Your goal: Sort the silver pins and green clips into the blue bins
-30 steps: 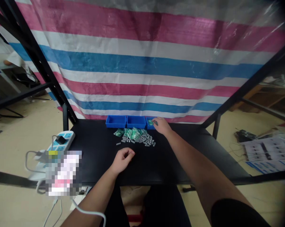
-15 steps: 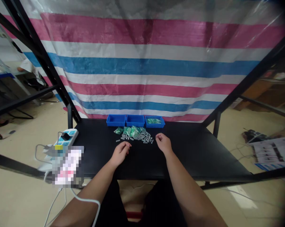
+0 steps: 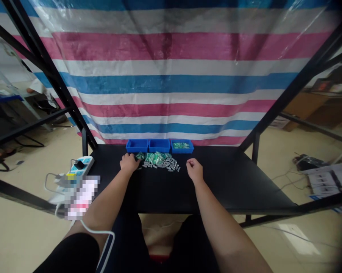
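A heap of small green pieces and grey metal pieces (image 3: 159,160) lies on the black table (image 3: 222,182), in front of three blue trays. The right tray (image 3: 182,146) holds green pieces; the middle tray (image 3: 159,145) and left tray (image 3: 137,145) look empty. My left hand (image 3: 128,163) reaches to the left end of the heap, fingers curled down onto the pieces there. My right hand (image 3: 194,170) rests on the table right of the heap, fingers curled in; I cannot see anything in it.
A white power strip (image 3: 80,166) with a black plug and a white cable sits at the table's left edge. Black frame posts stand at both rear corners. A striped tarp (image 3: 171,83) hangs right behind the trays. Papers lie on the floor at the right.
My right hand came back from the right tray to the table beside the heap. My left hand moved forward from the table's middle to the heap's left end.
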Motion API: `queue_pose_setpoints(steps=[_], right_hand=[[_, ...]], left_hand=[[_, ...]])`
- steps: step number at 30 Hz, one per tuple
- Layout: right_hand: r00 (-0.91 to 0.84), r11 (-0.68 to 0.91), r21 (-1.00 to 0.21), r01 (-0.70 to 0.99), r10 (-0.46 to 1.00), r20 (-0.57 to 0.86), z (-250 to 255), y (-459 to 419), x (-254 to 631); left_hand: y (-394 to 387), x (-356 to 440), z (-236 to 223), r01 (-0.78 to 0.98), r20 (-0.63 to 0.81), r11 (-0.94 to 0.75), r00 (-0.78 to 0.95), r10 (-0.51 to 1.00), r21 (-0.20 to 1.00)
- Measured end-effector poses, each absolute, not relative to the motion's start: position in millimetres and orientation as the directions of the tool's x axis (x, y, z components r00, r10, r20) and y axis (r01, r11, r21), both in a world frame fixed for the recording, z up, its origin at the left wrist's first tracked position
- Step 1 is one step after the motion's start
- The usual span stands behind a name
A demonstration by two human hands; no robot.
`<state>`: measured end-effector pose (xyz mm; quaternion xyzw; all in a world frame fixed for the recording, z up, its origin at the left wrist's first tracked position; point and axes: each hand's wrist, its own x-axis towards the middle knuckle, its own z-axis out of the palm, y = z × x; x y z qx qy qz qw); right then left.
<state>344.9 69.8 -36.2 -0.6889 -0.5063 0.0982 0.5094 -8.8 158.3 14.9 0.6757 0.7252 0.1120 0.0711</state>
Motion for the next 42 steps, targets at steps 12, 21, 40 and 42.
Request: queue_pose_setpoints(steps=[12, 21, 40, 42], right_hand=[[0.470, 0.006, -0.782, 0.624, 0.796, 0.381, -33.1, 68.7, 340.8], [0.452, -0.001, -0.747, 0.664, 0.796, 0.402, -32.3, 67.6, 339.3], [0.440, -0.018, -0.732, 0.681, 0.810, 0.388, -32.9, 69.2, 337.5], [0.438, -0.025, -0.728, 0.685, 0.813, 0.384, -33.8, 69.3, 337.7]], left_hand=[[111.6, -10.9, 31.8, -0.011, 0.150, -0.150, -0.027, 0.988, 0.989], [68.6, 29.2, 23.8, -0.037, 0.123, -0.118, 0.193, 0.974, 0.992], [51.6, 33.1, -4.7, -0.239, 0.039, 0.025, 0.257, 0.966, 0.971], [51.6, 36.0, -11.3, -0.215, 0.002, 0.057, 0.261, 0.965, 0.975]])
